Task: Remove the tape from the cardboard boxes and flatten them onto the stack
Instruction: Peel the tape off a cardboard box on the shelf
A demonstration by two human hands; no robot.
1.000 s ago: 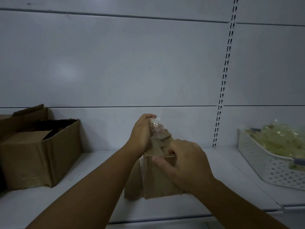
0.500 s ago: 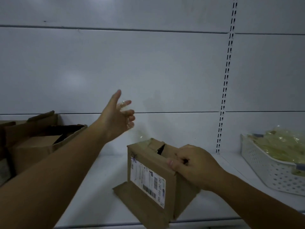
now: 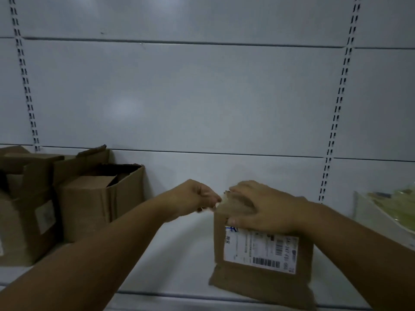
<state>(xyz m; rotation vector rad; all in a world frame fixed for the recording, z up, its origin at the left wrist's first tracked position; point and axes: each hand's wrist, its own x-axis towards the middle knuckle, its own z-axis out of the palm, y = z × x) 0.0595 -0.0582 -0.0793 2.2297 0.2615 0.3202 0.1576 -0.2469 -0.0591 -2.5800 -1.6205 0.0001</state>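
Box (image 3: pixel 258 281) stands upright at the shelf's (image 3: pixel 175 265) front edge, right of centre, label (image 3: pixel 260 252) facing the camera. Its lower flap is splayed on the shelf.

Right hand (image 3: pixel 265 209): grip closed over the box top, thumb on the front face. Left hand (image 3: pixel 193 198): grip pinched at the top-left corner on a pale strip I read as tape (image 3: pixel 219 202). It's blurred, so could be flap edge.

Risks:
- Box is right at the front edge. A hard sideways pull could drag or tip it off if the right hand slips.
- Tape may snap short or tear the board, leaving bits stuck on.
- Pull direction is towards the left; a sudden release swings the hand that way.

Around:
- Two open boxes (image 3: pixel 101 198) and (image 3: pixel 22 209) at the left end against the back panel (image 3: pixel 202 97), well apart from the hands.
- White basket (image 3: pixel 370 218) of greenish packs at the right end, near the right forearm.
- Can't pick out a flattened stack here. Nothing stands between the hands and the box.
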